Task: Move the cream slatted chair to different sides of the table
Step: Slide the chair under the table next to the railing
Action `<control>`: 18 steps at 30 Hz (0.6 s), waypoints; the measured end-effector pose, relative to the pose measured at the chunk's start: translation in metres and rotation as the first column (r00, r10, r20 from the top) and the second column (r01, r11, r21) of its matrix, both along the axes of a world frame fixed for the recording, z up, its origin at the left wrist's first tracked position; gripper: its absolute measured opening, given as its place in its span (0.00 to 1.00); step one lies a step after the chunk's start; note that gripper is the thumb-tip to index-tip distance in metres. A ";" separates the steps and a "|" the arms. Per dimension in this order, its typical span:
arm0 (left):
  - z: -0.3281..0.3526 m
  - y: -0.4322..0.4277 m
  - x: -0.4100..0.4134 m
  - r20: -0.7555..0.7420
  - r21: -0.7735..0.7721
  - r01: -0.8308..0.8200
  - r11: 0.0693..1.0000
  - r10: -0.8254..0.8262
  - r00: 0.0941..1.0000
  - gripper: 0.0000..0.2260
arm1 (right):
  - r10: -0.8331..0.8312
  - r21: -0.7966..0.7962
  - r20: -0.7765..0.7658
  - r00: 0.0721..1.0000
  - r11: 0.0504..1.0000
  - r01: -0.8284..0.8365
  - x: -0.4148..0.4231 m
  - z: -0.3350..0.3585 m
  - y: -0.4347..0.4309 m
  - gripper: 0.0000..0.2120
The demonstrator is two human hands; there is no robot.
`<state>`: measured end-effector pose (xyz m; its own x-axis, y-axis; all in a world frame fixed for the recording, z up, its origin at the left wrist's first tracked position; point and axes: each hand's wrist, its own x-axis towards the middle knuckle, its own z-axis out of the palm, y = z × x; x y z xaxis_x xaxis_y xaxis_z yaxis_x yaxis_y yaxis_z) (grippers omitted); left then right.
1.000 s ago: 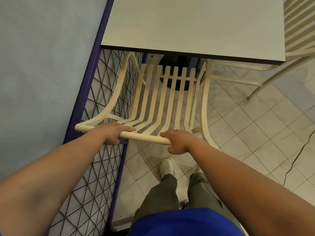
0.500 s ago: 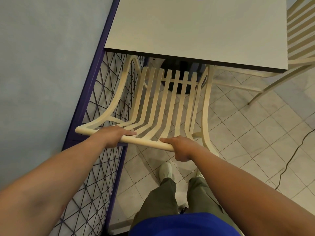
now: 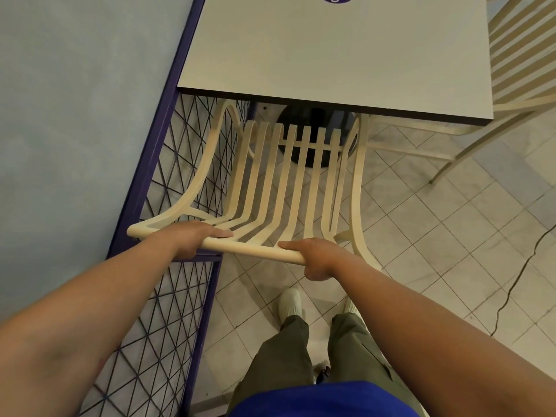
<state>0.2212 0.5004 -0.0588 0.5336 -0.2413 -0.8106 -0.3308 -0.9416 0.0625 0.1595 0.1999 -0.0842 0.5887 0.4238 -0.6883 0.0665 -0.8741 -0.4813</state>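
Note:
The cream slatted chair [image 3: 296, 188] stands at the near side of the grey table [image 3: 340, 55], its seat front just under the table's edge. My left hand [image 3: 192, 237] grips the left part of the chair's top rail. My right hand [image 3: 314, 258] grips the rail's right end. Both hands are closed around the rail, and I stand directly behind the chair back.
A purple-framed wire mesh fence [image 3: 168, 182] runs close along the chair's left side, with a blue wall [image 3: 75, 115] behind it. A second cream chair [image 3: 523, 73] stands at the table's right side. A dark cable [image 3: 523, 266] lies on the tiled floor at the right.
The chair has slid back toward me, so more of its seat shows out from under the table. Both hands keep their grip on the rail.

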 end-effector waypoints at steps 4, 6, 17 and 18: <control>0.001 0.000 0.000 0.011 -0.002 0.008 1.000 -0.008 1.000 0.43 | -0.011 0.016 -0.003 1.000 1.000 0.011 0.002 0.000 0.001 0.41; -0.001 0.001 0.000 0.020 -0.006 0.018 1.000 -0.018 1.000 0.43 | -0.019 0.019 -0.005 1.000 1.000 0.019 0.001 -0.003 0.002 0.41; -0.002 0.002 -0.004 0.016 -0.003 0.041 0.999 -0.041 0.999 0.42 | -0.039 0.035 -0.026 0.999 0.999 0.040 -0.009 -0.005 0.002 0.41; -0.001 -0.001 -0.004 0.016 -0.003 0.040 0.999 -0.040 0.999 0.42 | -0.040 0.035 -0.020 0.999 0.999 0.040 -0.008 -0.004 -0.001 0.41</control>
<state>0.2170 0.4995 -0.0597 0.5361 -0.2657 -0.8013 -0.3695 -0.9273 0.0603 0.1515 0.1989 -0.0885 0.5925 0.4245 -0.6846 0.0224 -0.8582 -0.5128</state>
